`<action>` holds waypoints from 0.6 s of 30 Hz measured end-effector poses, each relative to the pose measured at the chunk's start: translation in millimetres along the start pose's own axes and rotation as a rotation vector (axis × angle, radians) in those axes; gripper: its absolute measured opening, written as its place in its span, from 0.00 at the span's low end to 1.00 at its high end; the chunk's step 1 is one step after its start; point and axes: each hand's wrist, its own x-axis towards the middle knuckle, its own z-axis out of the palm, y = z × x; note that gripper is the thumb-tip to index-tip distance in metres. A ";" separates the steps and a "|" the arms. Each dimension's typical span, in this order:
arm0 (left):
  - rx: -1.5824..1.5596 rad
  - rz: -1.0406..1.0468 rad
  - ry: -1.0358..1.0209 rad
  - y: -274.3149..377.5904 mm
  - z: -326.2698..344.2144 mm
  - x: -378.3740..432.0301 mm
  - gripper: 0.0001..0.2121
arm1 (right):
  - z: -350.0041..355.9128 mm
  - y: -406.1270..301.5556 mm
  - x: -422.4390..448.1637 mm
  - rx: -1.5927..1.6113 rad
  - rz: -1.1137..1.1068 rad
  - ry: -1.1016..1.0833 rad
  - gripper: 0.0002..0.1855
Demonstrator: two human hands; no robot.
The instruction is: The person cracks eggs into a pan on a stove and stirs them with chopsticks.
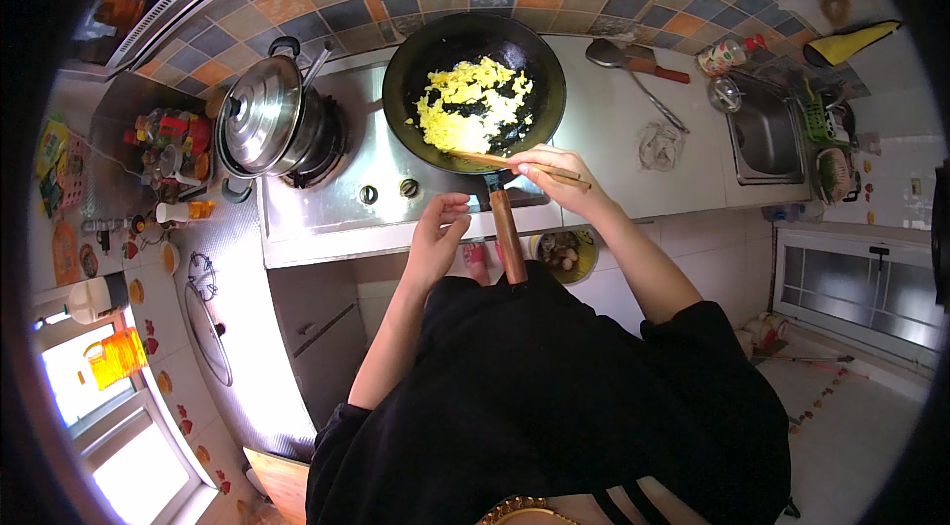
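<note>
My right hand (558, 176) grips a pair of wooden chopsticks (486, 157) above the near rim of a black wok (401, 91). Their tips reach the lower edge of yellow scrambled egg (462, 128), which lies in broken pieces on the wok's bottom. The wok rests on a stainless steel gas stove (334, 217), its wooden handle (507, 232) pointing towards me. Left of that handle, my left hand (439, 232) hovers at the stove's front edge, empty, with fingers loosely bent and thumb apart. Two stove knobs (409, 188) are just beyond it.
A lidded steel pot (263, 117) sits over the left burner. On the right counter lie a metal spatula (637, 80), a knife with a brown handle (660, 71) and a crumpled clear plastic bag (660, 146). The sink (768, 135) is further right. A glass lid (208, 332) lies on the left counter.
</note>
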 end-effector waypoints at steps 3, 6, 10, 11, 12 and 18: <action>-0.007 0.005 -0.012 -0.4 1.3 0.9 0.13 | -10.0 26.9 7.3 -0.127 0.052 0.062 0.09; -0.007 0.004 -0.011 -1.2 0.9 0.8 0.13 | -26.1 51.7 21.3 -0.092 0.022 0.282 0.09; -0.014 0.012 -0.015 -4.0 -1.5 -0.9 0.14 | -32.1 60.4 37.6 0.063 0.066 0.422 0.10; -0.010 0.005 -0.011 -3.4 -1.5 -1.1 0.14 | -29.2 60.6 42.2 0.100 0.069 0.459 0.10; -0.007 -0.001 -0.006 -1.8 -0.7 -1.3 0.14 | -25.2 64.4 47.1 0.057 0.063 0.462 0.10; 0.133 -0.067 -0.048 -14.3 11.9 -1.2 0.19 | 19.1 51.6 53.1 0.030 -0.032 0.207 0.11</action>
